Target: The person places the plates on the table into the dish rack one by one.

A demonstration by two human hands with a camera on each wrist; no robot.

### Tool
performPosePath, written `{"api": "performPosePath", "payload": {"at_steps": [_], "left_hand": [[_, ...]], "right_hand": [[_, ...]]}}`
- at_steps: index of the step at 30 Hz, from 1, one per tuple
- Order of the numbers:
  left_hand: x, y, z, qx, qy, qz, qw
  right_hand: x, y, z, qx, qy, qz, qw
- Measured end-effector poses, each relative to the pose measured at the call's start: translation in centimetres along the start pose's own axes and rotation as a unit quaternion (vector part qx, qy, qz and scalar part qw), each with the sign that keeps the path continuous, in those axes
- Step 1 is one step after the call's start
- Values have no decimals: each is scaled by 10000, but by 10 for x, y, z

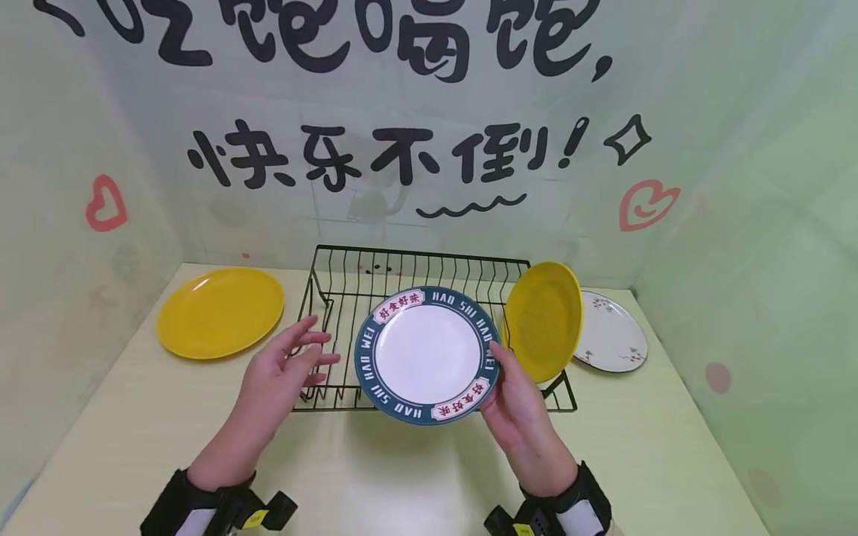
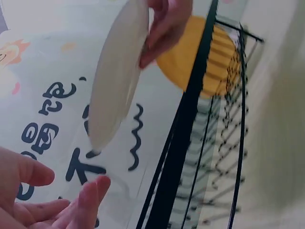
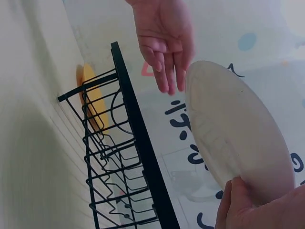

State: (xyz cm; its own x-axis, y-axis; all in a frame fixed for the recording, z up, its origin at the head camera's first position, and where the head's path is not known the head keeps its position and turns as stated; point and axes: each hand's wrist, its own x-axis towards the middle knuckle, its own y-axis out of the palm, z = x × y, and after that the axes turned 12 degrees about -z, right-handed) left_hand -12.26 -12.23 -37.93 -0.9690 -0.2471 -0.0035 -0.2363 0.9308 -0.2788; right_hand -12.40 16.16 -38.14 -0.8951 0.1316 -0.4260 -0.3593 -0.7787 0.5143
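My right hand (image 1: 519, 406) grips the right rim of a white plate with a dark teal lettered border (image 1: 427, 354), holding it tilted above the front of a black wire dish rack (image 1: 348, 286). The plate's pale underside (image 3: 236, 131) shows in the right wrist view, and its edge (image 2: 116, 71) in the left wrist view. My left hand (image 1: 284, 365) hovers with relaxed, straight fingers just left of the plate, apart from it and holding nothing. A yellow plate (image 1: 544, 318) stands upright in the rack's right end.
A second yellow plate (image 1: 220, 310) lies flat on the pale table (image 1: 415, 476) left of the rack. A white floral plate (image 1: 613, 333) lies at the right behind the standing yellow one. Walls with black lettering close in the back and sides.
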Motion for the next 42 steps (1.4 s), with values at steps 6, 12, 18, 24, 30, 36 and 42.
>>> {"api": "performPosePath", "payload": {"at_steps": [6, 12, 18, 24, 30, 36, 42], "left_hand": [[19, -28, 13, 1228, 868, -923, 9843], [39, -33, 26, 1674, 947, -797, 9781], [47, -24, 36, 1817, 783, -550, 9787], [53, -19, 42, 1656, 727, -834, 9800], [61, -15, 41, 1600, 752, -793, 9811], [66, -10, 46, 1350, 622, -860, 9851], [68, -5, 51, 1147, 534, -926, 9876]], "right_hand": [[2, -2, 5, 38, 31, -136, 9999], [1, -4, 9, 96, 112, -270, 9995], [2, -5, 7, -34, 146, -224, 9996], [3, -7, 4, -164, 95, -156, 9997], [3, -8, 3, -289, 103, -128, 9994], [5, -7, 5, -351, 86, -182, 9992], [7, -6, 13, -524, 12, -306, 9982]]}}
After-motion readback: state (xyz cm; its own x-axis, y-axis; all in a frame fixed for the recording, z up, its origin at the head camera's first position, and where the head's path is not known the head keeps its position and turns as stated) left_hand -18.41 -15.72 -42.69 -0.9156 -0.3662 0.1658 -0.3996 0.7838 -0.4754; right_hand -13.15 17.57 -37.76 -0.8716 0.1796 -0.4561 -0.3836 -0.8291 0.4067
